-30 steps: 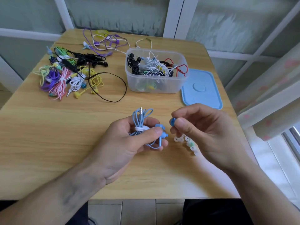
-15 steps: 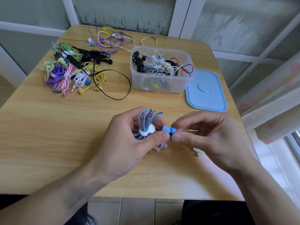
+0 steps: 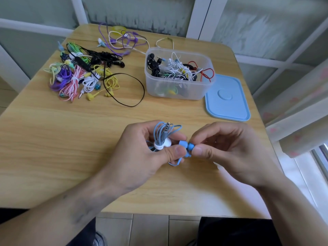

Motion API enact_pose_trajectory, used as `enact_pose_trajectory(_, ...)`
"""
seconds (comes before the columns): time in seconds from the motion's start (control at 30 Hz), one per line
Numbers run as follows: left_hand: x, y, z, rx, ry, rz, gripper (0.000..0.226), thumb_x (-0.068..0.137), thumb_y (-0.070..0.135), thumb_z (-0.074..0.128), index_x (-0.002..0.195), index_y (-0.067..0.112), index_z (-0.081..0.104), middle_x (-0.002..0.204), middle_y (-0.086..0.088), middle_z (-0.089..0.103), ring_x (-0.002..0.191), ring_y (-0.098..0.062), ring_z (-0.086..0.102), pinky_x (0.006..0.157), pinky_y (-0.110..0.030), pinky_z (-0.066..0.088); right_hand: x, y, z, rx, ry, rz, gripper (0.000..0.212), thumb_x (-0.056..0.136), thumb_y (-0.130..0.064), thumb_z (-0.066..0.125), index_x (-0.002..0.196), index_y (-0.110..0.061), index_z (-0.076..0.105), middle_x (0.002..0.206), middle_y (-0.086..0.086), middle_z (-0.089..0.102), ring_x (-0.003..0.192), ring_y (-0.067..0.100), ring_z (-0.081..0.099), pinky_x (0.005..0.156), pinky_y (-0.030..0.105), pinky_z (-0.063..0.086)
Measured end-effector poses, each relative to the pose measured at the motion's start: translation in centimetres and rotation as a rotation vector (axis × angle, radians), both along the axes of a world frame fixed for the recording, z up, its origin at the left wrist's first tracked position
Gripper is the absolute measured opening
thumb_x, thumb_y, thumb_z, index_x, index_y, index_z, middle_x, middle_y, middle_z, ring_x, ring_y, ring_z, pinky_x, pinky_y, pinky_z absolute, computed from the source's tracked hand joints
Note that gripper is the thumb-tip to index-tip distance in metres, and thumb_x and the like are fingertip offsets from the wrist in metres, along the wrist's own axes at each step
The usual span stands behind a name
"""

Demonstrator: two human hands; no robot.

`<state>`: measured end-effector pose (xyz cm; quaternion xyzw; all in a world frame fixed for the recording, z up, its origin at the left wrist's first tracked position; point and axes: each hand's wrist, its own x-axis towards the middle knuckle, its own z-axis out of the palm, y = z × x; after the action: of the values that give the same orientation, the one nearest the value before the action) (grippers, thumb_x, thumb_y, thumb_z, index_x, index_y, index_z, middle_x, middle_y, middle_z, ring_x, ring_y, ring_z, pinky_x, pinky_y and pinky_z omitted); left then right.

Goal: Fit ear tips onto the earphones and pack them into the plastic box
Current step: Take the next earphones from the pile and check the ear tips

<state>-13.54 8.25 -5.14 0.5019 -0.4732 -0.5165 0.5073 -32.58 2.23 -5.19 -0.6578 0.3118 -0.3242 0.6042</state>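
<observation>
Blue coiled earphones (image 3: pixel 164 137) are gripped in the left hand (image 3: pixel 140 153) while a blue ear tip (image 3: pixel 191 146) is pinched onto the earbud by the right hand (image 3: pixel 229 150).

Soft daylight from the right — edges bowed.

The right hand (image 3: pixel 229 150) is covering most of the blue ear tip (image 3: pixel 191 146), so whether it is sitting fully on the earbud (image 3: pixel 182 144) is impossible to tell. The left hand (image 3: pixel 140 157) is hiding the lower part of the coiled blue cable (image 3: pixel 160 133). A small white piece (image 3: pixel 219 167) is peeking out under the right hand, too hidden to identify. In the plastic box (image 3: pixel 179 75), the frosted wall is blurring the lower earphones. Both forearms are running off the bottom edge. The curtain (image 3: pixel 298 107) is getting cut off at the right edge.
</observation>
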Motion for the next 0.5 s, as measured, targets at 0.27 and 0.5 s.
enact_pose_trajectory(0.27,-0.21,0.17,-0.47,0.024,0.003,-0.022,0.013,0.074,-0.008,0.074,0.081,0.0,0.066,0.06,-0.009,0.068,0.053,-0.016,0.065,0.055,-0.019,0.051,-0.02,0.1,-0.1,-0.028,0.036,0.06,0.008,0.072,-0.008,0.077,0.077,-0.002,0.075,0.079,0.009,0.075,0.071,0.016,0.071,0.068,0.019,0.052)
enact_pose_trajectory(0.5,-0.13,0.15,-0.54,0.027,-0.01,-0.063,0.013,0.073,-0.009,0.074,0.078,-0.003,0.063,0.06,-0.005,0.067,0.051,-0.015,0.064,0.053,-0.021,0.05,-0.01,0.1,-0.31,-0.036,0.049,0.048,0.01,0.07,-0.017,0.081,0.076,-0.01,0.077,0.078,0.011,0.075,0.07,0.019,0.072,0.067,0.02,0.053)
